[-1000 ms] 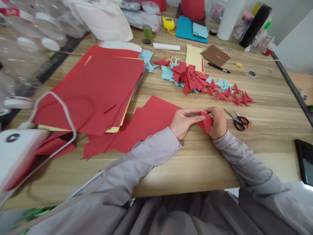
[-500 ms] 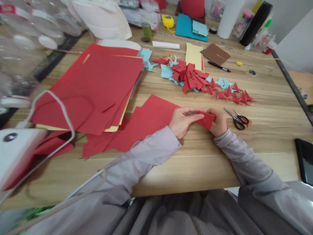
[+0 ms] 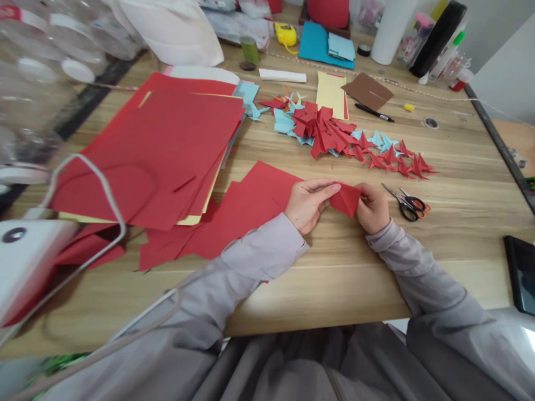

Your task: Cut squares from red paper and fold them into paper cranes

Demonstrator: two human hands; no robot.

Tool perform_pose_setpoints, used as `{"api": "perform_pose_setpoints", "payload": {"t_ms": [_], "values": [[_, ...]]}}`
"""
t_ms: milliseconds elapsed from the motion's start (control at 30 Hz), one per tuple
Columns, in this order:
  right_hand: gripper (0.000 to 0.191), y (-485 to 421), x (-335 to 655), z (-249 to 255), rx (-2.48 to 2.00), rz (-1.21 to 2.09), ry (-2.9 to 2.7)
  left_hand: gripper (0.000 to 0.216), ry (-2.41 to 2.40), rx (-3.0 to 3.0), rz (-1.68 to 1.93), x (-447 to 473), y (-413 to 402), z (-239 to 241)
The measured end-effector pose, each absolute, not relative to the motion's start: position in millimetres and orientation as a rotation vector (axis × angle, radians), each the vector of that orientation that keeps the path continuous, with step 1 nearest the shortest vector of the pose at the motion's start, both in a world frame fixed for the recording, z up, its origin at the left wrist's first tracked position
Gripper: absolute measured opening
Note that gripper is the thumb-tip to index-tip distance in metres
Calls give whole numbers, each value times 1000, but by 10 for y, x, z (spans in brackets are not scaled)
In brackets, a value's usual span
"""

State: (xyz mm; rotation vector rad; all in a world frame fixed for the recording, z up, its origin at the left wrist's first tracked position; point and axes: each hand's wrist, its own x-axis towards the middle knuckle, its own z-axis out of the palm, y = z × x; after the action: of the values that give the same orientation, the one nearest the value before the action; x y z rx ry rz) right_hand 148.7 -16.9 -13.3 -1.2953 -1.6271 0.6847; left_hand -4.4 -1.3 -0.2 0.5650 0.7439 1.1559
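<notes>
Between my hands is a small folded piece of red paper (image 3: 346, 199), held above the wooden table (image 3: 334, 295) with a crease showing down its face. My left hand (image 3: 308, 204) pinches its left edge, thumb on top. At its right edge, my right hand (image 3: 371, 207) grips it between thumb and curled fingers, which are partly hidden. Loose red paper sheets (image 3: 251, 206) lie just left of my left hand. Scissors (image 3: 410, 206) with black and orange handles rest to the right of my right hand.
A stack of red sheets (image 3: 159, 150) covers the left side, near a white device (image 3: 33, 256) with a cable loop. Folded red and blue paper pieces (image 3: 321, 128) lie beyond my hands. A pen (image 3: 374, 113), brown paper (image 3: 368, 92) and a phone (image 3: 522, 273) are at the right.
My left hand has shifted slightly left, and the fingers have moved apart a little. More of the folded red paper now shows between the hands.
</notes>
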Motion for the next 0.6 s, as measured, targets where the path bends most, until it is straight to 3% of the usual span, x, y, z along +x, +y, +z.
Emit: {"api": "perform_pose_setpoints", "payload": {"t_ms": [400,600], "values": [[30,-201,1427,-68,-1281,452,-1616,26,857,686,1250,-37,4,-37],[30,-205,1416,-57,-1244,487,-1609,24,850,719,1273,-39,15,-34]]}}
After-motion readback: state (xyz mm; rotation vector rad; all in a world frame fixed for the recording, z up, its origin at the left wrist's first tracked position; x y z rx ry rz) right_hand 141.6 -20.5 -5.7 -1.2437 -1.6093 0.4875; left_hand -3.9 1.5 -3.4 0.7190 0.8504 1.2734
